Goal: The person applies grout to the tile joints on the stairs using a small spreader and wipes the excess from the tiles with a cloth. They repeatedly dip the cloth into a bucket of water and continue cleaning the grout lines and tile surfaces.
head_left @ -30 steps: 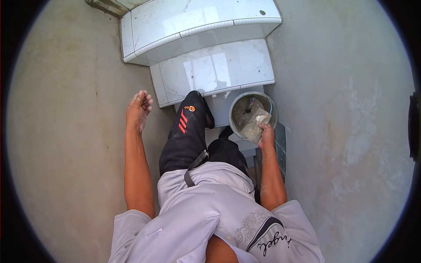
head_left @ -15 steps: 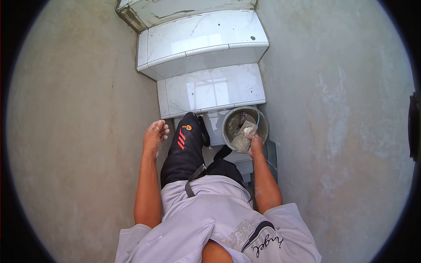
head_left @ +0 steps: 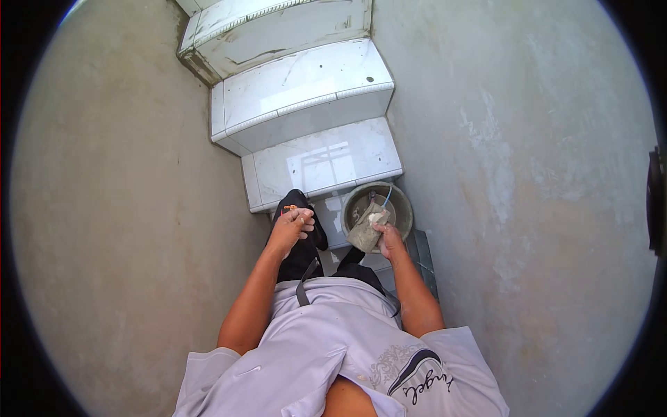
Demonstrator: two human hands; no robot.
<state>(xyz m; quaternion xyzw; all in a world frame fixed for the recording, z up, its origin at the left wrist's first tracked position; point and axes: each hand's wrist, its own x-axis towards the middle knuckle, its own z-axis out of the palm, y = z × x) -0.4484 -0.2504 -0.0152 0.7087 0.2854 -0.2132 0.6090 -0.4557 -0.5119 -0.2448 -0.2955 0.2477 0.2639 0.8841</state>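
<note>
My right hand (head_left: 390,240) grips a dusty grey bag (head_left: 363,234) with white material showing at its top. It is held over the near side of a round grey bucket (head_left: 403,211), whose inside is partly hidden by the bag. A thin blue strip stands up inside the bucket, beyond the bag. My left hand (head_left: 291,231) is above my left knee, fingers curled together and dusted white. Whether anything is pinched in them, I cannot make out.
White tiled steps (head_left: 306,88) with ribbed edges rise ahead. Bare plastered walls stand close on the left (head_left: 132,208) and right (head_left: 486,208). A dark grey object (head_left: 423,260) lies between the bucket and the right wall.
My left hand has moved right, from beside the left leg to above the knee. My right hand still holds the bag over the bucket. The view has shifted slightly.
</note>
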